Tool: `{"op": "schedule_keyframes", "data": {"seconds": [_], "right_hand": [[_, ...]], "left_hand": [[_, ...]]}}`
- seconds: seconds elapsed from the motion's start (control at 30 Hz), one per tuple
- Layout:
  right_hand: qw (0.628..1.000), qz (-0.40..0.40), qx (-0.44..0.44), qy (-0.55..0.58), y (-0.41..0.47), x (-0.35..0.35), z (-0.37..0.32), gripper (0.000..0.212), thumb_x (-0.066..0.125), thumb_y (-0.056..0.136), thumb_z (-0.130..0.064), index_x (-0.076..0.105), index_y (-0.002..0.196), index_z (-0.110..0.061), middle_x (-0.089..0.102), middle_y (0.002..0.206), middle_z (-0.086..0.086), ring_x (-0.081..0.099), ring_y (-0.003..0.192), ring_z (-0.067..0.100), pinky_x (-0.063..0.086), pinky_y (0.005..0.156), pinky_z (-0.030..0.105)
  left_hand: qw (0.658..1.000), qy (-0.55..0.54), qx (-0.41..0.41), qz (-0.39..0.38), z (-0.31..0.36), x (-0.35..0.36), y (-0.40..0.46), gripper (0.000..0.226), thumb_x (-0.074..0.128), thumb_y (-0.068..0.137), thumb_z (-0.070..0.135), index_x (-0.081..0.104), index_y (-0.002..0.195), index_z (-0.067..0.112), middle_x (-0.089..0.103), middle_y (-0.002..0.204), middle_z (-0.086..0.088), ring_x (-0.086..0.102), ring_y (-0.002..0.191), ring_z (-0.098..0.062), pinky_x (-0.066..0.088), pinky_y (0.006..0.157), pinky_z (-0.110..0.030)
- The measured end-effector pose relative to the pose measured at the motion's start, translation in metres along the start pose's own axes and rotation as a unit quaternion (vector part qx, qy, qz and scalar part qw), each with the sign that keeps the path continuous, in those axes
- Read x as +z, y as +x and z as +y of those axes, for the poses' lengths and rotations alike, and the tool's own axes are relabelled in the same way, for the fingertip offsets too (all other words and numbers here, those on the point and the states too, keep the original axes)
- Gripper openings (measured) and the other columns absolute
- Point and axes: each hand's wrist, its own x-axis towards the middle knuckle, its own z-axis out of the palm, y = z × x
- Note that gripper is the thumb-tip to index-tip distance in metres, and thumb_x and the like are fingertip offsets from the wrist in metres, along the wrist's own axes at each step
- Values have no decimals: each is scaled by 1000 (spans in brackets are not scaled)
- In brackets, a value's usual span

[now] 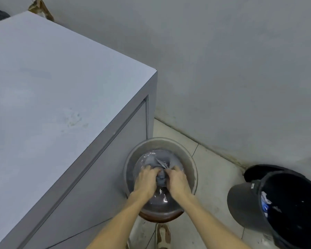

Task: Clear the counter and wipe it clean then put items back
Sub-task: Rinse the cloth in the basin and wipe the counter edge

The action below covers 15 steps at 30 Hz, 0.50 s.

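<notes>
Both hands, left (145,180) and right (178,180), grip the cloth (161,177) over the basin (190,164); hard wringing risks splashing beside them.

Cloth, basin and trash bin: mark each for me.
cloth (161,178), head view, bunched part between the hands
basin (156,141), head view, far rim
trash bin (241,205), head view, outer left wall

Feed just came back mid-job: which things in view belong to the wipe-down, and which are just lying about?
In the job:
cloth, gripped by left hand and right hand
metal basin holding water
counter, bare top with faint marks

Lying about:
black bin with rubbish
brown paper scrap behind counter
</notes>
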Motion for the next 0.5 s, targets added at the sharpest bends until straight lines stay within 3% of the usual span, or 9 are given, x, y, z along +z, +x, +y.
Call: {"op": "schedule_keyframes", "data": {"seconds": [0.13, 0.27, 0.5], "right_hand": [[999, -13, -10, -50, 5, 17, 0, 39, 46, 97, -8, 52, 135, -17, 45, 134, 15, 47, 120, 34, 44, 96, 42], [996, 3, -22, -89, 2, 17, -5, 31, 55, 97, -16, 55, 128, -17, 44, 136, 11, 51, 118, 25, 50, 94, 34], [996, -11, -26, -90, -3, 8, -3, 38, 53, 95, -12, 52, 133, -18, 46, 131, 12, 51, 116, 29, 49, 94, 37]], "left_hand": [[997, 31, -12, -62, -7, 15, 7, 63, 58, 89, 11, 38, 146, 30, 41, 142, -6, 31, 137, -30, 43, 103, -45], [991, 69, -19, -117, -3, 9, 2, 70, 52, 96, 12, 17, 155, 25, 17, 161, -11, 14, 148, -33, 37, 111, -48], [995, 26, -3, -93, -6, 10, 1, 66, 58, 89, 14, 32, 147, 31, 33, 155, -5, 34, 138, -30, 42, 106, -48]]}}
